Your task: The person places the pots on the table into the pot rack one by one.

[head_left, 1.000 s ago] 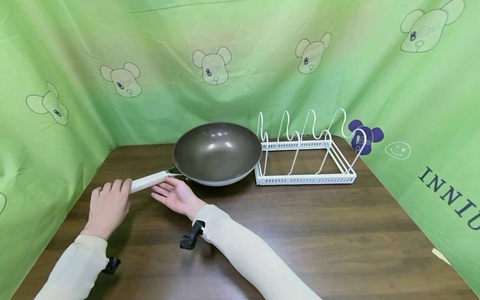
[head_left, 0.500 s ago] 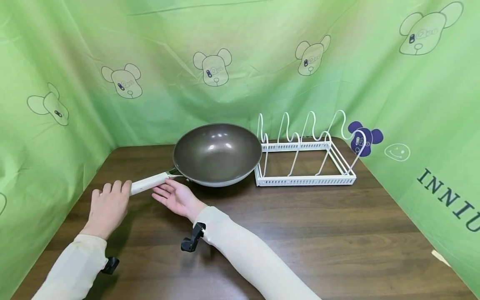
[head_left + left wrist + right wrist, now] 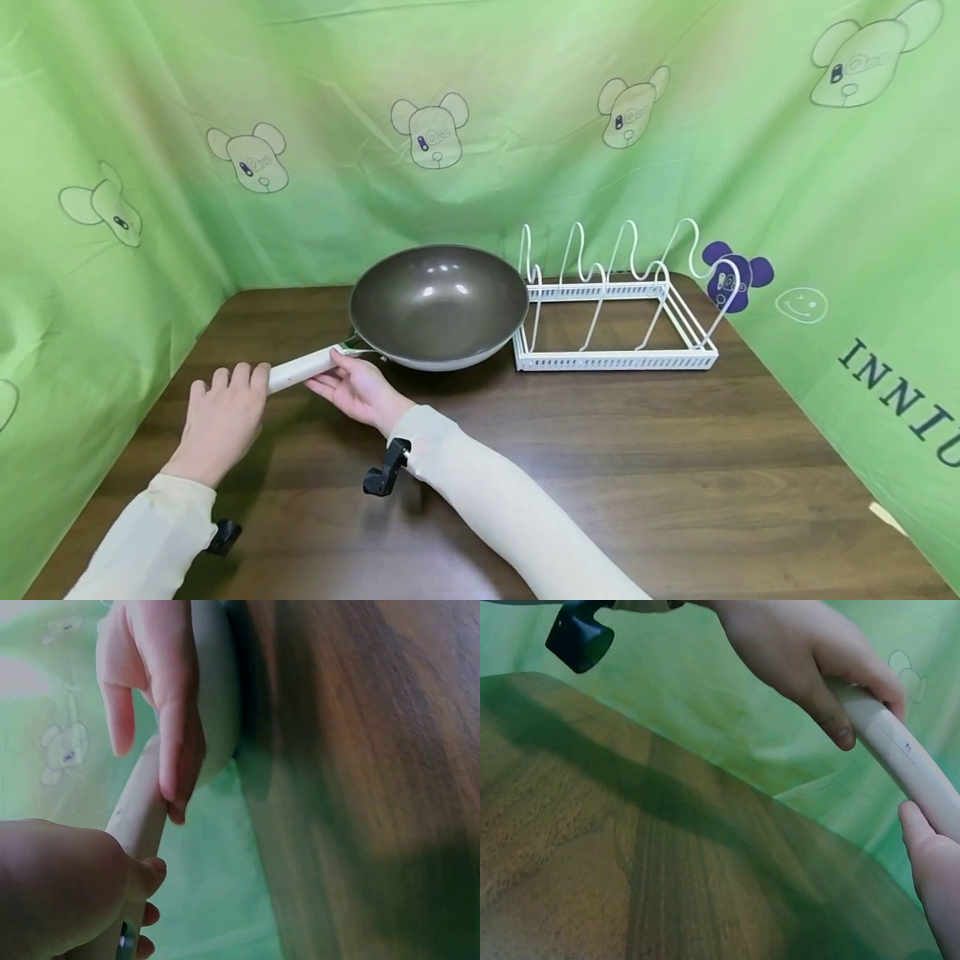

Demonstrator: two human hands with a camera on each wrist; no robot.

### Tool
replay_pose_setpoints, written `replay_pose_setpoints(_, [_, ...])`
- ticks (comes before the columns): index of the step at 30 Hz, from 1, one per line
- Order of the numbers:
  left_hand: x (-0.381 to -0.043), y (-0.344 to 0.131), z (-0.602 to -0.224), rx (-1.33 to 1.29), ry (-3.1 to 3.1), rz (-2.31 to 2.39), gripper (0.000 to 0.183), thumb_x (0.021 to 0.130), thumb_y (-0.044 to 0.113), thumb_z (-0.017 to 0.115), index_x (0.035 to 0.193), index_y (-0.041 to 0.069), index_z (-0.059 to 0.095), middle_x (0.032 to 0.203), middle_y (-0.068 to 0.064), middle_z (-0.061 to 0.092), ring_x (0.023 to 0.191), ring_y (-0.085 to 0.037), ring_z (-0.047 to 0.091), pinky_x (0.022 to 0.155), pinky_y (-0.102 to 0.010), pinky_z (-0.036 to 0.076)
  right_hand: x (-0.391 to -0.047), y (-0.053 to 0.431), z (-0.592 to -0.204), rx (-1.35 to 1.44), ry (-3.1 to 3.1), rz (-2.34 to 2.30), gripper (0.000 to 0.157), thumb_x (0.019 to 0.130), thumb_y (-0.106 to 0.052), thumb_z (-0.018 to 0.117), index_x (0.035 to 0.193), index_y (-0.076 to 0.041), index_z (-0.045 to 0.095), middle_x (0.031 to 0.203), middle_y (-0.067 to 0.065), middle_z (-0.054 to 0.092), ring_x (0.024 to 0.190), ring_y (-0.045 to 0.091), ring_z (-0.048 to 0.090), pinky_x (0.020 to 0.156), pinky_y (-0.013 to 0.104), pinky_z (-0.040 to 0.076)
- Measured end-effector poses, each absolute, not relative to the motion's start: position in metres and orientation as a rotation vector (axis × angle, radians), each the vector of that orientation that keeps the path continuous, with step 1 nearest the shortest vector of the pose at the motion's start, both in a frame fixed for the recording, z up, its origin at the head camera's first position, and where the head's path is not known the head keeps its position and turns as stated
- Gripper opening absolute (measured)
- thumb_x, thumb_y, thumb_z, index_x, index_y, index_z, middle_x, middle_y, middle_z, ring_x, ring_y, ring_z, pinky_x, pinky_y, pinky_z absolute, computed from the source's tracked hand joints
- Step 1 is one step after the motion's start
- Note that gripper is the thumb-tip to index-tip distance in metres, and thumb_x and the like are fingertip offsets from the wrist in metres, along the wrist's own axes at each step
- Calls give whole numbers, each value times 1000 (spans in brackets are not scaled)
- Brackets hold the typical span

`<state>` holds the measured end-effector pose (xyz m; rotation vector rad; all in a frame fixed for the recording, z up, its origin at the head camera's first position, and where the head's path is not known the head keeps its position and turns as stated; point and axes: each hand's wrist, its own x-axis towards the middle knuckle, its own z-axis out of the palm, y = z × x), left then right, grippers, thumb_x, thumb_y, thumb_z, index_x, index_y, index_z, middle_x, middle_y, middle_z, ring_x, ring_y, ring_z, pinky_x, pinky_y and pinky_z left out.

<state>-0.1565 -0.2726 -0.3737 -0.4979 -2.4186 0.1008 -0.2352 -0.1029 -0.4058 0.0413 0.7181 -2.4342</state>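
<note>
A wok (image 3: 439,304) with a dark inside and a pale outside lies at the middle back in the head view, its mouth facing up. Whether its base touches the table I cannot tell. Its white handle (image 3: 300,369) reaches toward the lower left. My left hand (image 3: 225,421) grips the handle's far end, with the thumb and fingertips around it in the left wrist view. Close to the bowl, my right hand (image 3: 363,392) is under the handle. Its fingers (image 3: 174,750) are fairly straight along the underside, and its thumb is near the handle's side.
A white wire pan rack (image 3: 618,360) with several upright wavy dividers stands right of the wok, close to its rim. Both stand at the back of a brown wooden table (image 3: 637,475). Green printed cloth (image 3: 337,208) hangs along the back and sides.
The right hand's thumb and fingers have drawn slightly closer to the handle. The wok, the rack and the left hand keep nearly the same places; the head view shifts slightly.
</note>
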Motion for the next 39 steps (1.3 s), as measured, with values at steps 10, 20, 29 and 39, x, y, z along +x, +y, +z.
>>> replay_pose_setpoints(10, [-150,-253,-353,-511,-2326,159,35,72,-10,68,104,-10,55,76,-23,52,64,-43,50,48,-48,34,-244,-104,-392,43,683,-2563,16,107,-5,38,108,7,48,133,31,45,138,48,36,113,54,29])
replay_pose_setpoints(20, [-131,-224,-347,-444,-2254,175,21,92,-1,40,102,-11,56,73,-24,51,61,-42,48,48,-46,33,-237,-97,-392,-17,829,-2593,15,100,7,41,91,5,53,100,15,53,115,38,55,109,55,34])
replay_pose_setpoints(29, [-109,-200,-360,-325,-2258,139,22,90,-1,40,100,-12,56,72,-24,50,60,-41,47,47,-46,32,-226,-84,-398,-116,1016,-2490,16,98,6,41,87,-1,51,91,11,54,93,27,61,100,51,44])
replay_pose_setpoints(39, [-90,-174,-370,-205,-2173,152,18,89,-3,40,97,-11,54,67,-18,44,54,-36,42,43,-42,28,-220,-65,-393,-373,1156,-2384,22,94,8,40,82,-2,56,81,7,60,78,17,66,75,32,54])
